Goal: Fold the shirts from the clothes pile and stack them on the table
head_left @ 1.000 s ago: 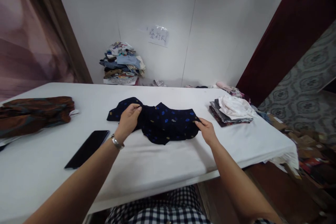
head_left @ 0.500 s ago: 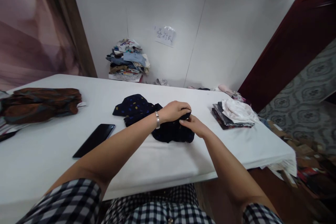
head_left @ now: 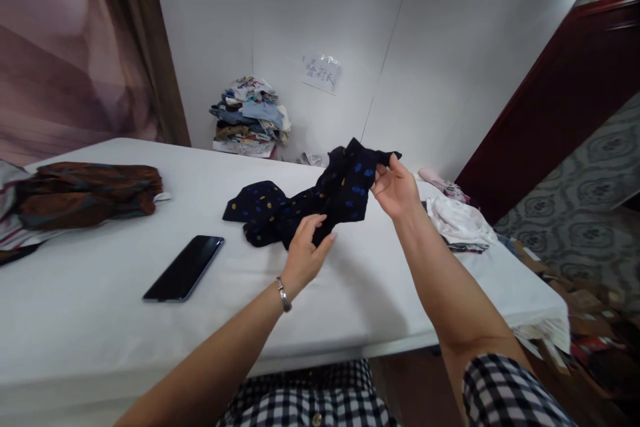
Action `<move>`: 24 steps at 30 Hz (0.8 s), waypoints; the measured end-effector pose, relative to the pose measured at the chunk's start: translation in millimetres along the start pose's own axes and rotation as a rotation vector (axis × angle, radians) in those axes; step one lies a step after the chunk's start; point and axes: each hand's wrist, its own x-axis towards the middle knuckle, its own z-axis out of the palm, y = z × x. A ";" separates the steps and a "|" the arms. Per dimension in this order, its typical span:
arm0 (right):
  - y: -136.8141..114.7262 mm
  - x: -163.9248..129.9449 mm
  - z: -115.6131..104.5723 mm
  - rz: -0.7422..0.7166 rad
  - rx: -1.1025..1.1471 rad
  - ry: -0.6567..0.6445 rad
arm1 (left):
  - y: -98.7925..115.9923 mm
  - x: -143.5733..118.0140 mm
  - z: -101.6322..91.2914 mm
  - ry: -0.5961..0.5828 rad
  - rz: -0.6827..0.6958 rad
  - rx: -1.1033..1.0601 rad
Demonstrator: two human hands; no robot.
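The right hand [head_left: 396, 187] holds one end of a dark dotted cloth [head_left: 310, 203] lifted off the table [head_left: 125, 333], thumb and fingers pinched on the upper edge. From that pinch the cloth slopes down and to the left. The left hand [head_left: 306, 255] grips the cloth lower down, at its near edge, fingers curled under the fabric and thumb on top. A bracelet [head_left: 283, 293] sits on that wrist. Beyond the left grip the rest of the cloth lies bunched on the table, its far end spread flat.

Left of the left hand, near but apart from it, a black phone [head_left: 184, 267] lies face up on the table. Farther left, well apart, is a folded brown garment [head_left: 90, 192]. Just right of and below the right hand, partly hidden by the forearm, lies a small stack of folded clothes [head_left: 460, 223] with a white piece on top. Behind both hands, against the wall, stands a taller pile of clothes [head_left: 250, 117], and a paper note [head_left: 323, 72] hangs on the wall beside it.
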 end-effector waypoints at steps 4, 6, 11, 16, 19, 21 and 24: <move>-21.2 -15.3 37.9 -0.096 -0.024 -0.109 | -16.7 8.0 18.1 0.054 -0.070 0.155; -28.7 -22.8 41.2 -0.118 -0.042 -0.137 | -30.1 21.5 14.8 0.057 -0.170 0.207; -26.1 -19.8 -12.1 -0.135 -0.087 0.106 | -48.5 72.4 -44.0 0.122 -0.287 0.259; 4.0 -25.1 -66.6 -0.034 -0.142 0.412 | 0.2 125.1 -110.7 0.366 0.094 0.320; 20.3 -45.5 -82.4 -0.150 -0.240 0.467 | 24.3 119.0 -113.6 0.311 0.214 0.313; 28.7 -60.4 -97.4 -0.200 -0.274 0.514 | 19.7 93.2 -98.5 0.135 0.236 0.305; 42.7 -77.8 -128.8 -0.098 -0.195 0.592 | -8.6 33.5 -61.9 -0.289 0.205 0.278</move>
